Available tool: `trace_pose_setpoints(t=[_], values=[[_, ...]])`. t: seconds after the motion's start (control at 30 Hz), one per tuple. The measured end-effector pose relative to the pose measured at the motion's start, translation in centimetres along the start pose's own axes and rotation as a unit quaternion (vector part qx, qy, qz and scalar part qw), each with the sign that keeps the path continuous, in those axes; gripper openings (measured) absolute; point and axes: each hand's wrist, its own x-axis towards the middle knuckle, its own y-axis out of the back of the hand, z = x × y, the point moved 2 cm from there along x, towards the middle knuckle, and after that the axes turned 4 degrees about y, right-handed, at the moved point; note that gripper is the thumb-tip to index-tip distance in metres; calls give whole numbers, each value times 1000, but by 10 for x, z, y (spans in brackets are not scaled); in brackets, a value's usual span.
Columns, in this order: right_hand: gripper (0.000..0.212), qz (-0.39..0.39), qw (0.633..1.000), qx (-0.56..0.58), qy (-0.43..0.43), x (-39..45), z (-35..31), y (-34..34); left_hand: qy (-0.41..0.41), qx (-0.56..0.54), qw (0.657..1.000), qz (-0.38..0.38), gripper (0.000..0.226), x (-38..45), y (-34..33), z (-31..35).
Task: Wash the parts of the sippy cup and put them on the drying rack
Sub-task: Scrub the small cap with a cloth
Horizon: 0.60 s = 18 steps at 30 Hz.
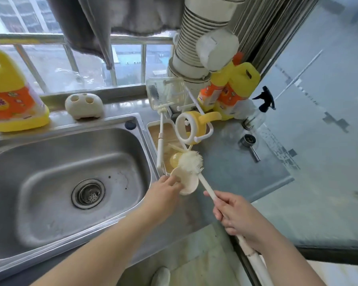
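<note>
Two hands work just right of the sink (70,162). The left hand (163,190) pinches a cream cap (187,183) at its near-left edge, holding it over the counter beside the sink's rim. The right hand (236,215) is wrapped round the handle of a brush (191,162), whose bristled head rests on the cap's far side. Just beyond the cap lies the rack (155,129), with the yellow cup (191,125) hung on it, beyond both hands.
</note>
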Motion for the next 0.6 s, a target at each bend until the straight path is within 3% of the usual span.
trace_pose_setpoints(t=[0.07,0.33,0.47,0.6], values=[[24,-1,1000,-2,-3,-2,9,12,6,-3,1000,5,6,1,-5,3],[24,-40,995,-65,66,-6,-8,35,51,-149,983,90,31,-8,37,16],[25,-97,980,-128,117,-3,-41,13,95,-219,961,139,11,-29,97,1],[25,-176,955,-191,141,-1,-65,-37,178,-251,940,150,30,-69,146,-23]])
